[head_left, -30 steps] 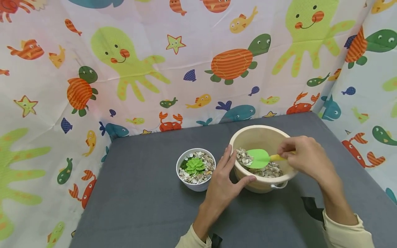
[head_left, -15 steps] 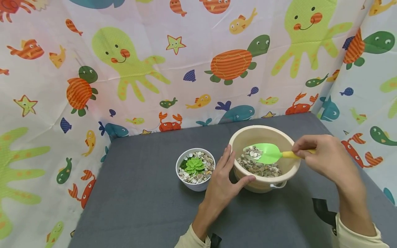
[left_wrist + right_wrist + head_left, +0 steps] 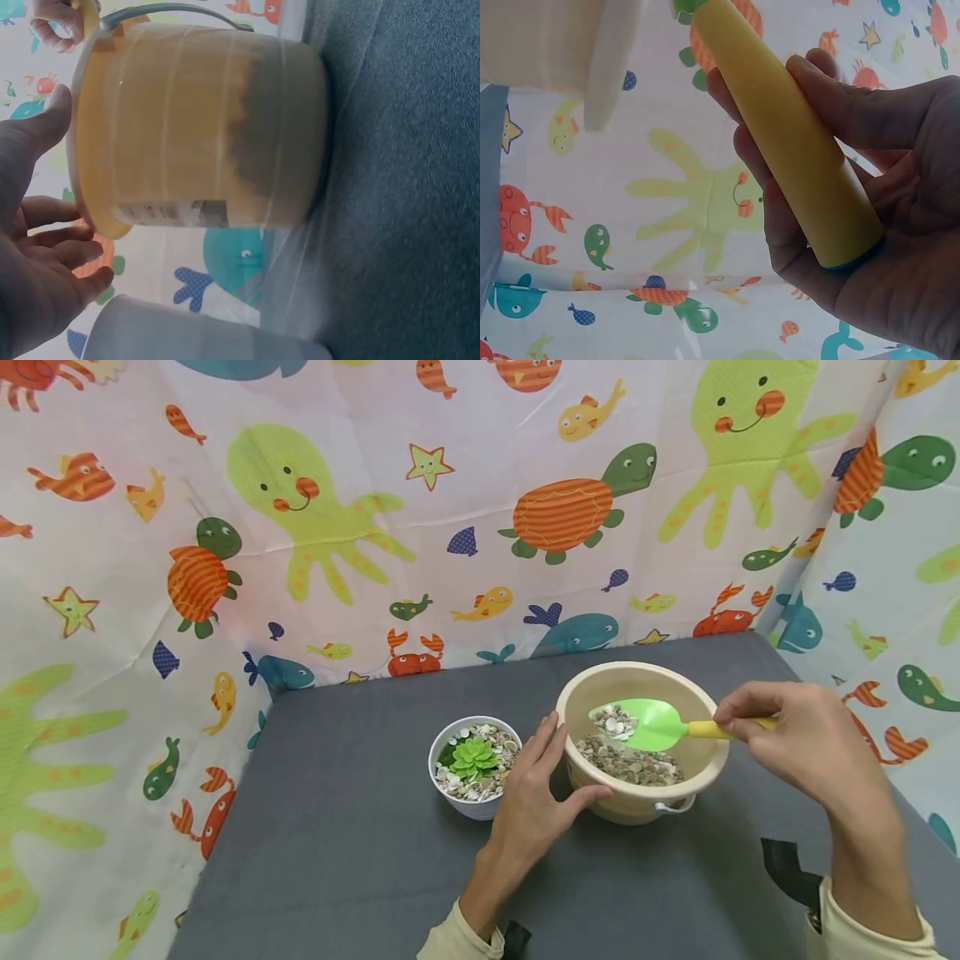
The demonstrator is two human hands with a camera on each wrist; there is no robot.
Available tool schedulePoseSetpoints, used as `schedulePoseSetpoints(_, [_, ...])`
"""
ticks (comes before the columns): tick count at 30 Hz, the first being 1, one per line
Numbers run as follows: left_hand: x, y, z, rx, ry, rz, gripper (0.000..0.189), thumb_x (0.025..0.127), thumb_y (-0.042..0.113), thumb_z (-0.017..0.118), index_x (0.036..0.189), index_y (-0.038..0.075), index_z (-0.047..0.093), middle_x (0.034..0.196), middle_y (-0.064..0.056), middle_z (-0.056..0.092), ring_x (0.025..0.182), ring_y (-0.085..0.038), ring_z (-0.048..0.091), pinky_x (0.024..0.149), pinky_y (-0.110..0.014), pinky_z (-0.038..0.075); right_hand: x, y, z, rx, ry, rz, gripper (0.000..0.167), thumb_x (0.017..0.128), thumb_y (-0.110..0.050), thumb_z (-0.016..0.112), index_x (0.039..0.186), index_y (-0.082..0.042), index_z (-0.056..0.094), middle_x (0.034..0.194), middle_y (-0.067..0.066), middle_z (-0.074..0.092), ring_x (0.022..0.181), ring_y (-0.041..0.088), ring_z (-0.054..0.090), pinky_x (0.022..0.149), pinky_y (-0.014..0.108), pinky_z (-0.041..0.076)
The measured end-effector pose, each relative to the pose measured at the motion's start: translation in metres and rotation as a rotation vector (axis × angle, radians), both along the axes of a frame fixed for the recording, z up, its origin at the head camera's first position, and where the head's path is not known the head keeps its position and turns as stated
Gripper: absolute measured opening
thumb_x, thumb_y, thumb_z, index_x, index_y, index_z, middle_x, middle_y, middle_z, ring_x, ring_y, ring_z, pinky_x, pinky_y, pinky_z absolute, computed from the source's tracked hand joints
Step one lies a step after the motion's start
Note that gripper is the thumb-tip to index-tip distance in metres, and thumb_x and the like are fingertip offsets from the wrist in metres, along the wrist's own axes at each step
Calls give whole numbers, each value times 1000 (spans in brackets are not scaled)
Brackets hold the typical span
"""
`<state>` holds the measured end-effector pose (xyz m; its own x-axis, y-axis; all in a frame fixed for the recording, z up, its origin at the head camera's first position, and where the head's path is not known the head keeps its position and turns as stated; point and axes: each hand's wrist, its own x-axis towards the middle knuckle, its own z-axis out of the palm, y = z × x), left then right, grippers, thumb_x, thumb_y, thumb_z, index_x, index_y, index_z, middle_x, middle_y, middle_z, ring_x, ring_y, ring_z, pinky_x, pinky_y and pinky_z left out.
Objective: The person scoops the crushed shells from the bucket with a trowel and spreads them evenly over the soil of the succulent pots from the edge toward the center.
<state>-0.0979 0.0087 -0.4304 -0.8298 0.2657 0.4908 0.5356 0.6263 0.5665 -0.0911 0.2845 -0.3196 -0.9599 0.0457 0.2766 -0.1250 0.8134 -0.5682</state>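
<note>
My right hand [image 3: 802,731] grips the yellow handle [image 3: 787,135] of a toy trowel. The trowel's green blade [image 3: 654,727] is above the bucket's opening with small shells or pebbles [image 3: 613,722] near its tip. More of them [image 3: 630,760] cover the bottom of the cream bucket [image 3: 678,681]. My left hand [image 3: 528,806] rests on the bucket's left rim, thumb and fingers spread apart; in the left wrist view its fingers [image 3: 71,251] touch the rim lightly. To its left stands a white pot [image 3: 480,810] with a green succulent [image 3: 474,758] set among shells.
A grey cloth [image 3: 337,827] covers the table. Behind and at the sides hangs a curtain [image 3: 465,427] printed with sea animals. The bucket's white handle [image 3: 675,807] hangs at its front. A label [image 3: 176,213] shows on its side.
My right hand has drawn the trowel to the right and slightly up, away from the bucket's left wall, with shells still on its blade. The left hand stays at the rim.
</note>
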Motion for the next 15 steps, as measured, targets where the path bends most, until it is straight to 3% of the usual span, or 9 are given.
schedulePoseSetpoints(15, [3,-19,9,7,-33,70,92,79,46,89,152,4,53,165,-11,46,155,-30,42,121,-47,44,4,-11,9,-46,76,44,19,85,11,74,85,-8,80,84,12,77,71,-9,53,55,15,43])
